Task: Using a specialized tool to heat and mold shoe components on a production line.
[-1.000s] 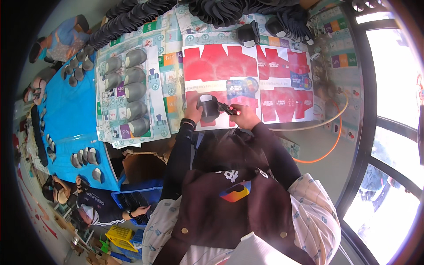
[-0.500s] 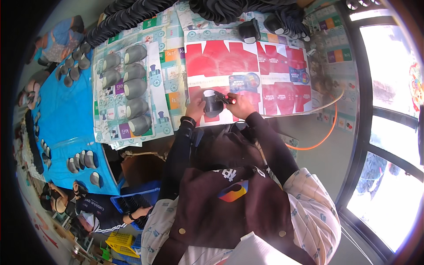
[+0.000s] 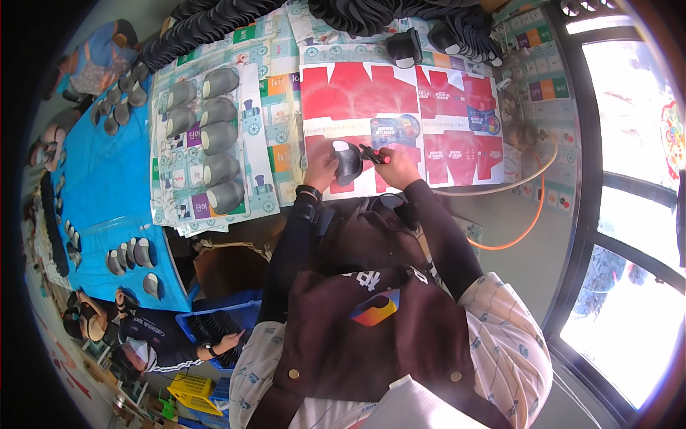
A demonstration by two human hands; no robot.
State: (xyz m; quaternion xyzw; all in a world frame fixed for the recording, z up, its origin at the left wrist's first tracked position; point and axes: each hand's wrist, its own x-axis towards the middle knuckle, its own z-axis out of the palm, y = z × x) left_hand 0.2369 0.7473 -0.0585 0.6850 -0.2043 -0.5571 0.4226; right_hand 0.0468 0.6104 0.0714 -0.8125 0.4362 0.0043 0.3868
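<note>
The left hand (image 3: 321,171) grips the edge of a dark, curved shell-shaped piece (image 3: 350,164) between both hands, over a red-printed sheet (image 3: 357,100), while the right hand (image 3: 399,170) is wrapped around a small black-and-red tool (image 3: 371,154).

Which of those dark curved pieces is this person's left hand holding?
The black one over the red-printed sheet; the grey ones in two columns lie untouched.
</note>
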